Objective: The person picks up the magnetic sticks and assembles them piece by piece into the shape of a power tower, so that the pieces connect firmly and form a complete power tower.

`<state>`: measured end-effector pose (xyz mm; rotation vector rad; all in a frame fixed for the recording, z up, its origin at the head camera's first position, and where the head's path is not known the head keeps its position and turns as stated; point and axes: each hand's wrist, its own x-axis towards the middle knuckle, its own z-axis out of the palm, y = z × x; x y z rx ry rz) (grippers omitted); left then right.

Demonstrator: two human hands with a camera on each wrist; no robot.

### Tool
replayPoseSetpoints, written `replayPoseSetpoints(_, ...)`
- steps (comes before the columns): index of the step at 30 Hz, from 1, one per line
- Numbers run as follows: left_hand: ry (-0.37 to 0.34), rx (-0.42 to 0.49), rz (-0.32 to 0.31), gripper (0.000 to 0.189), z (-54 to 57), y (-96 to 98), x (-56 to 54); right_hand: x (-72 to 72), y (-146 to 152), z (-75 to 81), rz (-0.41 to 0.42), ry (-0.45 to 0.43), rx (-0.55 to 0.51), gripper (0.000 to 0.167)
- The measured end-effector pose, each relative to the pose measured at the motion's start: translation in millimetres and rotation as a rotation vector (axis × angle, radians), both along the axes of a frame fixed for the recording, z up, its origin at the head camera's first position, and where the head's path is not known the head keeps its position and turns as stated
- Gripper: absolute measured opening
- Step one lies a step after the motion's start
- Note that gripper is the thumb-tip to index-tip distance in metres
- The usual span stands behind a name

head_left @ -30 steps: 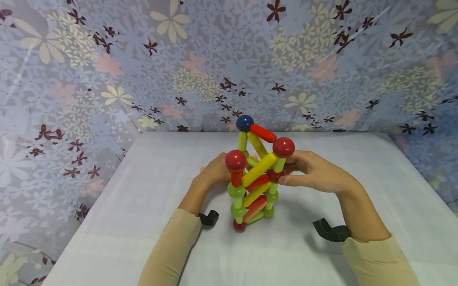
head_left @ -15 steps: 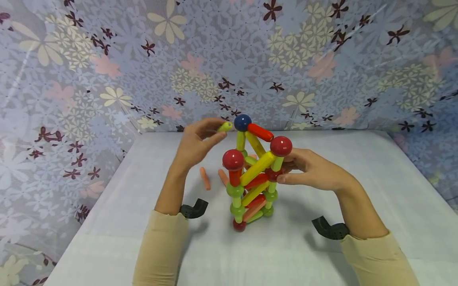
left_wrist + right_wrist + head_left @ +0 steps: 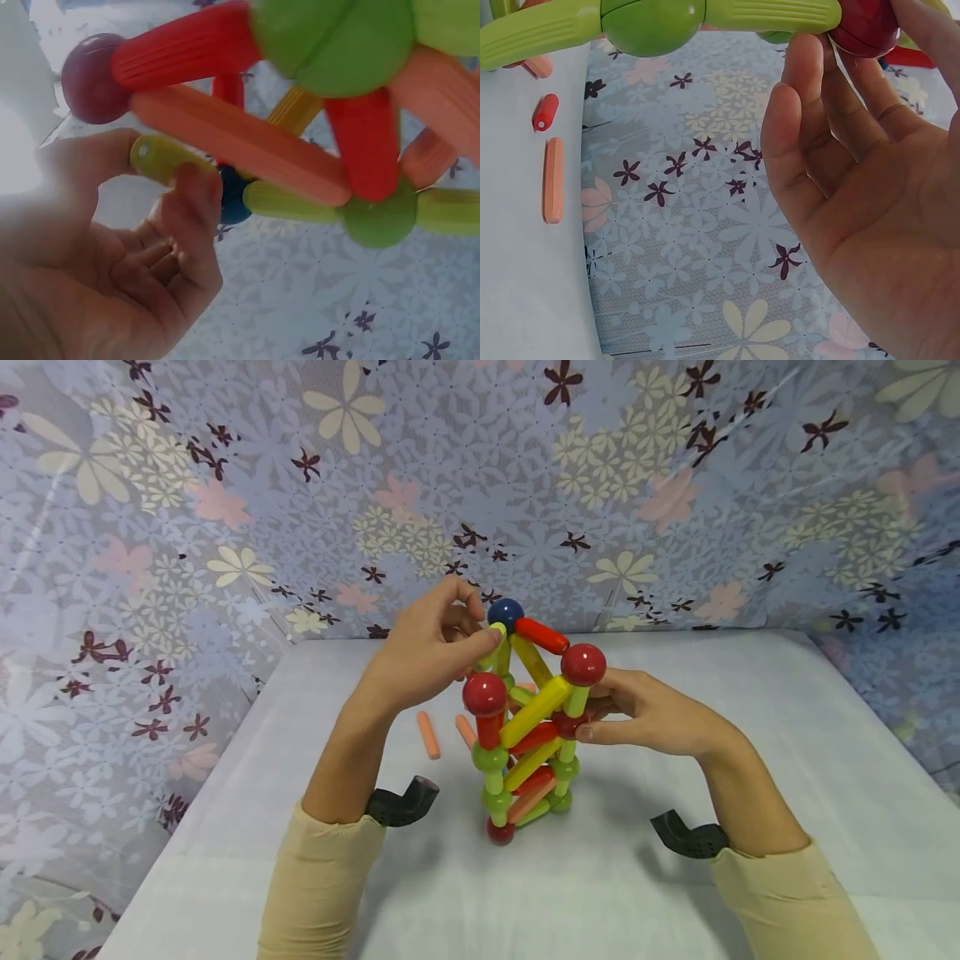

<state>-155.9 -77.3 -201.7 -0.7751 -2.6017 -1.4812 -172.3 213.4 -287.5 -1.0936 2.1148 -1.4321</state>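
A tall tower of magnetic rods and balls [image 3: 536, 710] stands on the table in the head view, with light green columns and red, yellow and orange crosspieces. Red balls cap two front corners; a blue ball [image 3: 506, 614] tops the rear one. Thumb and index finger of my left hand [image 3: 423, 656] pinch a short light green rod [image 3: 161, 159], its inner end right at the blue ball in the left wrist view. On the tower's right side, my right hand [image 3: 660, 718] grips a dark red ball [image 3: 864, 28] partway up the column.
Loose orange rods [image 3: 428, 735] lie on the white table [image 3: 615, 893] left of and behind the tower. In the right wrist view a short red rod [image 3: 546, 112] lies near another orange rod [image 3: 553, 180]. A flowered cloth [image 3: 420, 485] hangs behind the table.
My left hand has come up from behind the tower with the light green rod and moved right to the blue ball. The right hand keeps its grip on the red ball.
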Motion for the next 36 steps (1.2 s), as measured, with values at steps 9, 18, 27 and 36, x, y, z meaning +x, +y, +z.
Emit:
replayPoseSetpoints(9,0.02,-0.046,0.104,0.032,-0.4,3.9,0.2,-1.9,-0.5,0.2,0.007,-0.002,-0.007,0.04)
replayPoseSetpoints(18,-0.124,0.258,-0.151,0.043,-7.4,13.4,-25.6,-1.0,1.4,0.0,-0.002,-0.008,-0.016,0.041)
replayPoseSetpoints(27,0.034,0.251,-0.229,0.038,-17.2,10.5,-8.7,-0.9,1.3,-1.0,0.012,0.003,-0.029,0.042)
replayPoseSetpoints(36,-0.001,0.428,-0.421,0.032,-31.6,4.3,-20.5,-1.6,-0.5,-2.7,0.022,-0.011,-0.024,0.042)
